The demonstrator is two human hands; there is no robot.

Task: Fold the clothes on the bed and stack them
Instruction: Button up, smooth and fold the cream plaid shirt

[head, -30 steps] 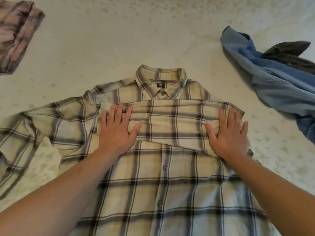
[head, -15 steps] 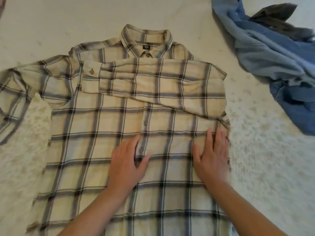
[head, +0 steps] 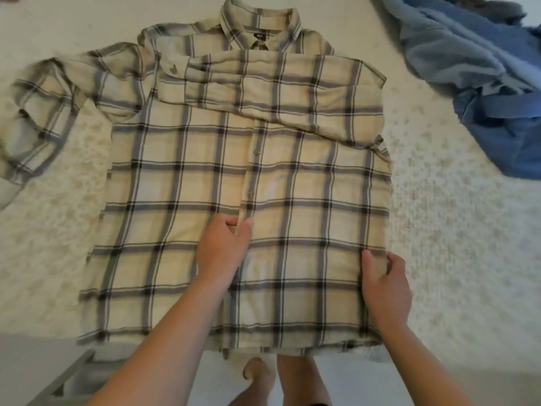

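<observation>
A cream plaid shirt [head: 181, 183] with grey and black lines lies face up on the pale bedspread [head: 456, 244], collar [head: 260, 24] at the far side. One sleeve [head: 278, 92] is folded across the chest. The other sleeve [head: 38, 118] spreads out to the left. My left hand [head: 224, 250] is on the lower middle of the shirt, and its thumb and fingertips pinch the button placket. My right hand [head: 385, 284] grips the shirt's right side edge near the hem, thumb on top and fingers curled round the edge.
A heap of blue garments [head: 474, 71] lies at the far right of the bed. The bed's near edge runs just below the shirt hem, with my bare feet [head: 257, 373] on the floor beneath it. A grey frame [head: 58, 382] shows at the lower left.
Both hands slid from the folded sleeve down the shirt toward the hem. They lay flat before; now the left pinches the placket and the right grips the side edge.
</observation>
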